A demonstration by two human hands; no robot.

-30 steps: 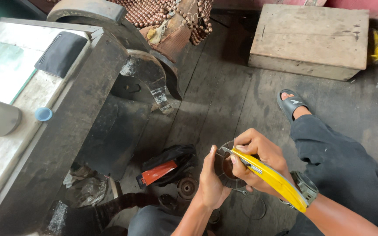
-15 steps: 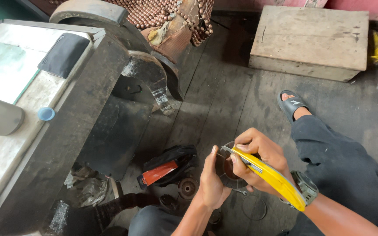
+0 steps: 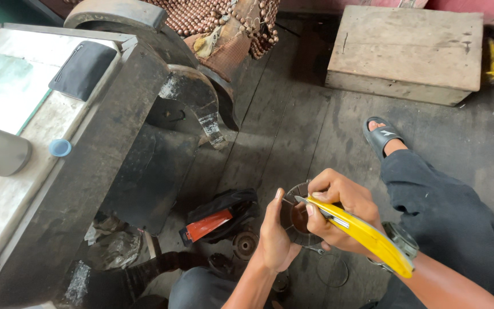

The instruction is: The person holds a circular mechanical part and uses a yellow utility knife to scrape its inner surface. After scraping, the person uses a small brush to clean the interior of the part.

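Hands sit closest to me, low in the view. My right hand (image 3: 341, 209) is closed around a yellow utility knife (image 3: 361, 233); its long axis runs from my wrist up-left, and the blade tip touches the rim of a small round metal part (image 3: 297, 216). My left hand (image 3: 275, 237) cups that part from the left, fingers curled on it. I cannot tell what the part's hollow holds. Just left on the floor lies a black pouch (image 3: 224, 214) with a red-orange packet. Farther off stands a wooden box (image 3: 407, 51).
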